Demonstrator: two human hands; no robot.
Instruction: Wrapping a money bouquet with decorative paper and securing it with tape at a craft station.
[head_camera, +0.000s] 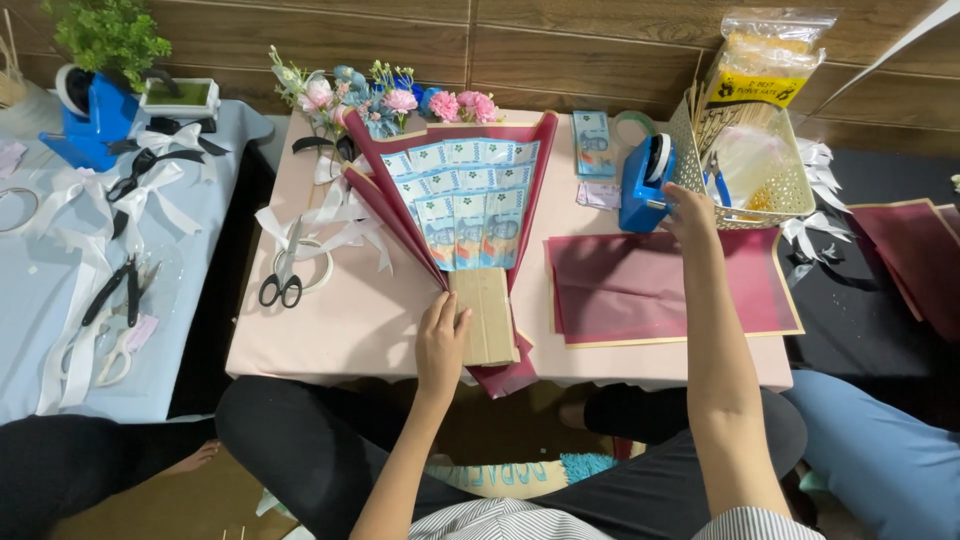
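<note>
On the pink counter (330, 330), the light, floppy fan-shaped bouquet of banknotes in maroon wrapping paper (462, 205) is best gripped at its stiff cardboard handle (487, 315), where the left hand (441, 340) presses flat and open, while the right hand (690, 215), fingers loosely curled and empty, touches the blue tape dispenser (645, 185).

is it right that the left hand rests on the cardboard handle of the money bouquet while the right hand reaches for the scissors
Not quite. In the head view the left hand does rest on the cardboard handle of the money bouquet, but the right hand reaches to the blue tape dispenser, not the scissors, which lie far off on the table's left side.
</note>
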